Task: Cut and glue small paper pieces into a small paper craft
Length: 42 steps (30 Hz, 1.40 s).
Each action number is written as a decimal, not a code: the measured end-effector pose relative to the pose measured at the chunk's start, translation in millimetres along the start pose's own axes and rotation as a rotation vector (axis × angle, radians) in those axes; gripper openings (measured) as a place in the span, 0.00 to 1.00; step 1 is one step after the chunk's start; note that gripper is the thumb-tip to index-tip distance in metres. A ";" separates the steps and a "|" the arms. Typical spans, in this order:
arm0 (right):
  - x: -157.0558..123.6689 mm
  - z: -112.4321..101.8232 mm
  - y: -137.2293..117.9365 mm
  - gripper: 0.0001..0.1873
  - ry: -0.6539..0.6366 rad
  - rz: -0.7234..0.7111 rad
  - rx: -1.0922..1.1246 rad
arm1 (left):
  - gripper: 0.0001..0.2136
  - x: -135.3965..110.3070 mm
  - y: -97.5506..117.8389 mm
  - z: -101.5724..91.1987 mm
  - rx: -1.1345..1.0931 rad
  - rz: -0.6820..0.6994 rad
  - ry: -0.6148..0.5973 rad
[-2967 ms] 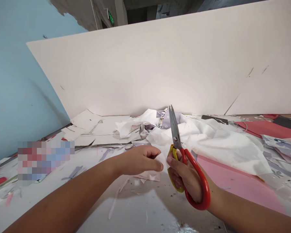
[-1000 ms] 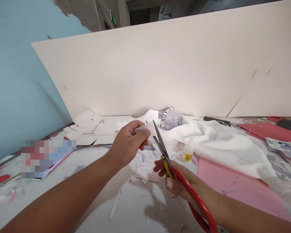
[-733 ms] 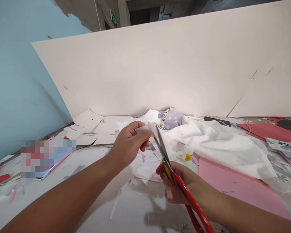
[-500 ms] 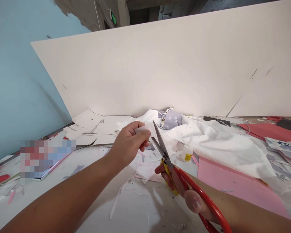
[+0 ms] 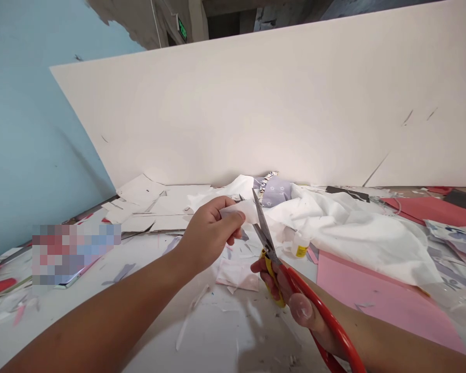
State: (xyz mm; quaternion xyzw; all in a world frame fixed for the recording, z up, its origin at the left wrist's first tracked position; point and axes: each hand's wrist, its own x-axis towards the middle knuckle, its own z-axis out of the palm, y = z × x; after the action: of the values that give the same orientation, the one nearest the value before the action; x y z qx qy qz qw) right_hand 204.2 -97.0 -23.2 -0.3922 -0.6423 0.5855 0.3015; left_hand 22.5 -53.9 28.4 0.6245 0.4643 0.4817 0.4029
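Observation:
My left hand [image 5: 209,230] pinches a small white piece of paper [image 5: 244,210] and holds it up above the table. My right hand [image 5: 295,298] grips red-and-yellow-handled scissors [image 5: 279,264]. Their blades [image 5: 261,223] stand slightly apart and point up and away, with the paper's right edge between them. A pinkish-white paper scrap [image 5: 236,274] lies flat on the table below both hands.
White cloth [image 5: 345,225] is heaped behind the hands, over a pink sheet [image 5: 376,292]. A small glue bottle with a yellow label [image 5: 300,244] stands by the cloth. Cardboard pieces [image 5: 155,207] lie at the back left. A large white board [image 5: 256,109] leans behind. Paper scraps litter the table.
The left hand lifted the paper from the table. The scissors tilted from upright to slanting at the paper, closed once, opened again, and the blades now reach further along the paper.

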 end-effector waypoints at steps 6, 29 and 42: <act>0.7 -4.7 -0.5 0.47 -0.087 0.053 -0.073 | 0.08 -0.1 0.9 -1.0 -0.005 0.017 0.041; 3.6 -3.2 5.4 0.29 -0.064 -0.178 -0.097 | 0.04 -2.7 0.1 3.1 -0.005 -0.023 -0.072; 6.8 -1.1 0.8 0.25 -0.069 -0.208 -0.116 | 0.06 -3.6 -1.4 6.1 -0.033 -0.019 -0.119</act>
State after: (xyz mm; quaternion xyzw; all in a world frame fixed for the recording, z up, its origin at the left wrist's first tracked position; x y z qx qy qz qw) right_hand 201.8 -90.6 -24.4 -0.3197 -0.7223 0.5260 0.3153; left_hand 27.8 -57.4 25.0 0.6410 0.4372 0.4475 0.4446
